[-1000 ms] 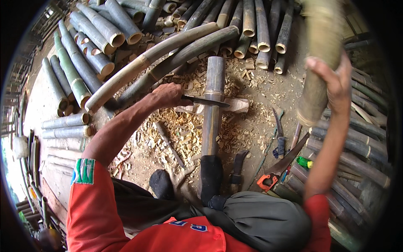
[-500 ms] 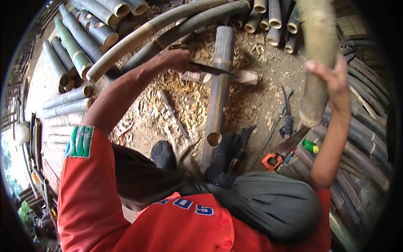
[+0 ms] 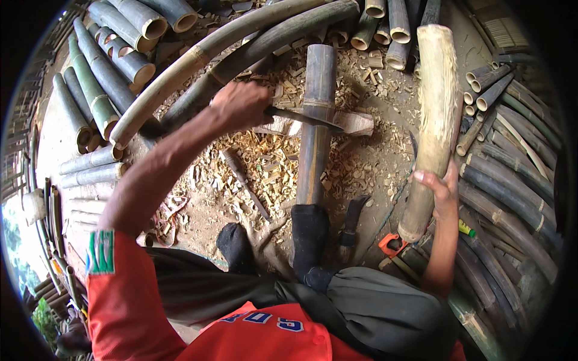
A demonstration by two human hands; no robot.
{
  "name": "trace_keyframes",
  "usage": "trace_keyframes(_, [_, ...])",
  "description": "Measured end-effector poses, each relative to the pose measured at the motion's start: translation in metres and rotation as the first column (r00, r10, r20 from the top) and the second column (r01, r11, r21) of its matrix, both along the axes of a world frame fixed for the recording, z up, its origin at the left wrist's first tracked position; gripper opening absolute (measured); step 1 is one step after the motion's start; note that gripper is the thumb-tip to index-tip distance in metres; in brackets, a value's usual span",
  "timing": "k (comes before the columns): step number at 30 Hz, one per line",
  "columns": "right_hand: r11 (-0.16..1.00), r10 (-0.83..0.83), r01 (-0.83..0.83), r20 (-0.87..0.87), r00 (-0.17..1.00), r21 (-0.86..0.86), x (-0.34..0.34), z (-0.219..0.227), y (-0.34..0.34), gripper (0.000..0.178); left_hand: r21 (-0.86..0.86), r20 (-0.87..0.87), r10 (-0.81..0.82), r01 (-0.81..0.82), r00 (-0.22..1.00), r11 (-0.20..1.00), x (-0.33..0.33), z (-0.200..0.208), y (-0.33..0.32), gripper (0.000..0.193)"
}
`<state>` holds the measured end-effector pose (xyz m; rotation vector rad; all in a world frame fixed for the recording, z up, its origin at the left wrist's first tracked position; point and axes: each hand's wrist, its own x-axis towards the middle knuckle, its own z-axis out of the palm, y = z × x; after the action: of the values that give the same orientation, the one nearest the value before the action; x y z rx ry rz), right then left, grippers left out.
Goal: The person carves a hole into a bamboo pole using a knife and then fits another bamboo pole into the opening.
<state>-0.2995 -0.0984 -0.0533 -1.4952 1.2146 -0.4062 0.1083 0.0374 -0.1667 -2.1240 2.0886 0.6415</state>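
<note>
My left hand (image 3: 242, 105) is closed round the handle of a dark-bladed knife (image 3: 306, 118). Its blade lies across a grey bamboo tube (image 3: 319, 75), near a joint ring. The tube slopes from a split wood block (image 3: 358, 124) toward me, and my black-socked foot (image 3: 310, 231) covers its near end. On the right, my right hand (image 3: 442, 186) grips the lower part of a thick pale wooden club (image 3: 435, 90), held nearly upright with its upper surface frayed. The club is apart from the knife and the tube.
Wood chips (image 3: 271, 162) cover the ground, with a stick-like tool (image 3: 244, 180) among them. Two long curved bamboo poles (image 3: 241, 36) arch across the far left. Bamboo stacks (image 3: 512, 210) line the right side. An orange saw handle (image 3: 392, 245) shows below the club.
The club has come down and slightly left in my right hand. My foot has moved onto the tube's near end, hiding its round hole. My left hand remains on the knife.
</note>
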Motion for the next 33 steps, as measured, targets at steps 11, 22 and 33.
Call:
trace_keyframes(11, [0.973, -0.002, 0.004, -0.01, 1.0, 0.23, 0.001, -0.009, 0.01, 0.068, -0.159, -0.183, 0.237, -0.266, 0.954, 0.951, -0.059, -0.024, 0.108, 0.026])
trace_keyframes(22, [0.965, 0.254, -0.253, 0.0, 0.967, -0.071, 0.021, -0.018, 0.018, 0.07, -0.02, -0.07, 0.259, -0.261, 0.963, 0.965, -0.065, -0.026, 0.105, 0.015])
trace_keyframes(33, [-0.238, 0.468, -0.946, -0.88, 0.087, -0.22, 0.049, -0.054, -0.047, 0.078, 0.093, 0.032, 0.201, -0.203, 0.979, 0.975, -0.066, -0.029, 0.092, 0.012])
